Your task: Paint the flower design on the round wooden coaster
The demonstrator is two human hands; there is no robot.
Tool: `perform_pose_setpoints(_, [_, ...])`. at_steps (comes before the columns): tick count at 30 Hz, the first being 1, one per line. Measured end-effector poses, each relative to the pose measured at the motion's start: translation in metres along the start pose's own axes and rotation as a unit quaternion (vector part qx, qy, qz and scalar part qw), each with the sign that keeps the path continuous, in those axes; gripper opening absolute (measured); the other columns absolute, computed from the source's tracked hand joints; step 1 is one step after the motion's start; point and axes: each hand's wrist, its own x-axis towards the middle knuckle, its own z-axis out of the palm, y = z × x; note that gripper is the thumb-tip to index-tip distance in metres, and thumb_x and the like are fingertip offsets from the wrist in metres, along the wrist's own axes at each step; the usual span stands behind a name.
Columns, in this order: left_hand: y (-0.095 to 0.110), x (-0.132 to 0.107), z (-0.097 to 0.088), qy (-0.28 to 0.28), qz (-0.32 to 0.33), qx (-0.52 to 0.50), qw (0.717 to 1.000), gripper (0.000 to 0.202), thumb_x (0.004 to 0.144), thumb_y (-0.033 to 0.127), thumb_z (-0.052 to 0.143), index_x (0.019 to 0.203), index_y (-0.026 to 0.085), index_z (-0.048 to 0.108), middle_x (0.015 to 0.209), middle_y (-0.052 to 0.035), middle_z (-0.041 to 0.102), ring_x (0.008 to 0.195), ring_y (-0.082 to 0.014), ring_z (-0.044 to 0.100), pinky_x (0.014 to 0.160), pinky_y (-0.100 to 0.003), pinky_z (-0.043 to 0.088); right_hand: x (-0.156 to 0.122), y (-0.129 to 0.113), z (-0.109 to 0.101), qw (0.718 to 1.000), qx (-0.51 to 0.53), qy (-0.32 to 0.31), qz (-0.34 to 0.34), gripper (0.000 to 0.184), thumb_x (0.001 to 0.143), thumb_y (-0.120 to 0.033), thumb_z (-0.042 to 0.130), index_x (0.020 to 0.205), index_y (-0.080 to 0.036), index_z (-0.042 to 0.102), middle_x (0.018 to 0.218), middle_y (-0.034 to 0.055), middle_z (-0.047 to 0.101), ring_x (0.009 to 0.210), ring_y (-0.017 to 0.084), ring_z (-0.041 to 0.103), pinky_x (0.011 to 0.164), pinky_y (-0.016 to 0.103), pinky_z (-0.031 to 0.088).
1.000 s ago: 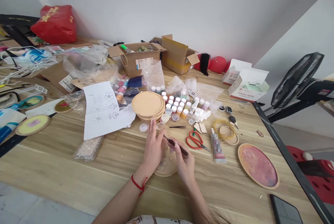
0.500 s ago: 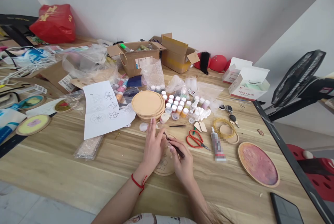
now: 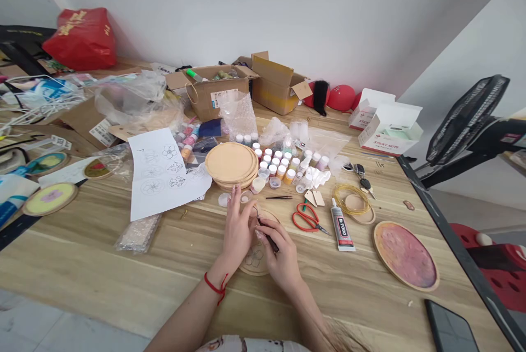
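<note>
My left hand (image 3: 238, 228) lies with its fingers stretched out flat on the left part of a round wooden disc (image 3: 255, 258) that bears drawn flower outlines. My right hand (image 3: 280, 257) is closed in a pinch on a thin dark tool (image 3: 265, 230), whose tip points up and left over the disc, close to my left fingers. A red string bracelet (image 3: 216, 288) circles my left wrist. Just beyond my fingertips sit small clear cups (image 3: 225, 199).
A stack of wooden plates (image 3: 231, 163), several small paint jars (image 3: 280, 160) and a flower sketch sheet (image 3: 160, 177) lie behind. Red scissors (image 3: 307, 220), a glue tube (image 3: 342, 228), gold wire (image 3: 351, 199) and a pink plate (image 3: 405, 255) sit to the right. A phone (image 3: 447, 330) lies near the edge.
My right hand has drawn the tool leftward and closer to my left fingers, and its handle now points lower. The view has shifted slightly left. My left hand stays on the disc.
</note>
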Motion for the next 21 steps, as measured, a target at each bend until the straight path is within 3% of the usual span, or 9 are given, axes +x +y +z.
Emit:
perform_pose_setpoints(8, [0.0014, 0.0007, -0.0005, -0.010, -0.003, 0.009, 1.000, 0.030, 0.091, 0.016, 0.057, 0.120, 0.020, 0.062, 0.166, -0.0103, 0.012, 0.152, -0.0321, 0.014, 0.121, -0.056, 0.026, 0.0013, 0.0027, -0.0025, 1.000, -0.002, 0.020, 0.008, 0.023, 0.096, -0.022, 0.053, 0.110, -0.024, 0.070, 0.117, 0.0112, 0.071, 0.113, 0.025, 0.066, 0.099, 0.044, 0.055])
perform_pose_setpoints(13, [0.0011, 0.0008, -0.0006, -0.007, 0.000, 0.005, 1.000, 0.032, 0.091, 0.012, 0.054, 0.121, 0.020, 0.061, 0.166, -0.0121, 0.012, 0.152, -0.0316, 0.015, 0.120, -0.057, 0.026, 0.0013, 0.0005, -0.0015, 1.000, 0.014, -0.004, 0.007, 0.022, 0.095, -0.021, 0.054, 0.111, -0.025, 0.069, 0.117, 0.0101, 0.072, 0.114, 0.024, 0.067, 0.099, 0.043, 0.055])
perform_pose_setpoints(18, [0.0011, 0.0018, -0.0011, -0.007, 0.003, 0.016, 1.000, 0.030, 0.091, 0.016, 0.056, 0.120, 0.019, 0.062, 0.165, -0.0130, 0.016, 0.152, -0.0327, 0.015, 0.120, -0.058, 0.027, 0.0011, 0.0016, -0.0005, 0.999, 0.009, 0.042, 0.012, 0.023, 0.096, -0.021, 0.052, 0.113, -0.025, 0.067, 0.117, 0.0099, 0.072, 0.114, 0.023, 0.067, 0.099, 0.042, 0.056])
perform_pose_setpoints(21, [0.0007, 0.0022, -0.0022, -0.009, 0.007, 0.016, 1.000, 0.031, 0.090, 0.012, 0.055, 0.120, 0.019, 0.062, 0.164, -0.0135, 0.017, 0.152, -0.0327, 0.014, 0.119, -0.058, 0.029, -0.0004, 0.0035, 0.0008, 1.000, 0.016, 0.017, 0.012, 0.023, 0.095, -0.024, 0.055, 0.115, -0.025, 0.066, 0.120, 0.0107, 0.071, 0.117, 0.024, 0.066, 0.100, 0.043, 0.055])
